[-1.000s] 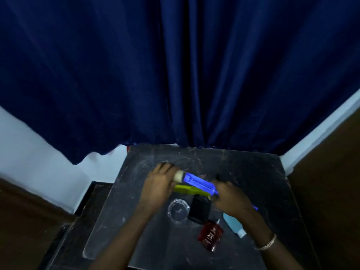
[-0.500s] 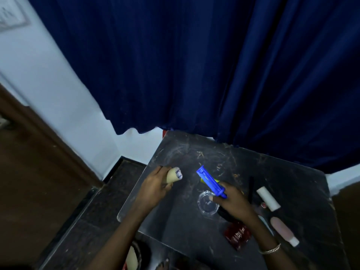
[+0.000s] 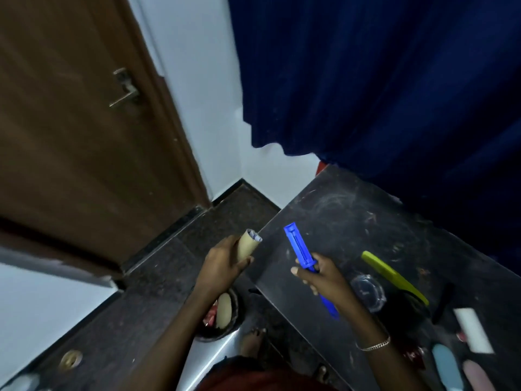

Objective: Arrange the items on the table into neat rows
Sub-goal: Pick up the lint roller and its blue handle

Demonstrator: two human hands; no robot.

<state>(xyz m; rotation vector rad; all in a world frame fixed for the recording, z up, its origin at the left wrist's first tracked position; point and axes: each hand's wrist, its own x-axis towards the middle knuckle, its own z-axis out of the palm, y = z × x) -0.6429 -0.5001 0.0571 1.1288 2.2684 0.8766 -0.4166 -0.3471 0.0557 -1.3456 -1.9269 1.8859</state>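
My left hand (image 3: 224, 268) grips a beige tube (image 3: 248, 244) with a white end, held off the table's left edge, over the floor. My right hand (image 3: 321, 275) grips a blue comb (image 3: 300, 251) by its middle, above the table's near-left part. On the dark scratched table (image 3: 346, 210) lie a yellow-green comb (image 3: 393, 275), a clear round lid (image 3: 366, 290), a white tube (image 3: 473, 330), a pale blue tube (image 3: 448, 368) and a pink tube (image 3: 479, 376). A red item (image 3: 413, 356) is partly hidden behind my right forearm.
A dark blue curtain (image 3: 380, 80) hangs behind the table. A brown door (image 3: 70, 108) with a metal handle stands at the left. On the floor below my left hand sits a dark bowl (image 3: 225, 311) holding a beige item. A bare foot (image 3: 252, 337) shows beside it.
The view has swung left, so the door now shows. My left hand carried the beige tube left, off the table's edge. My right hand lifted the blue comb away from the other items.
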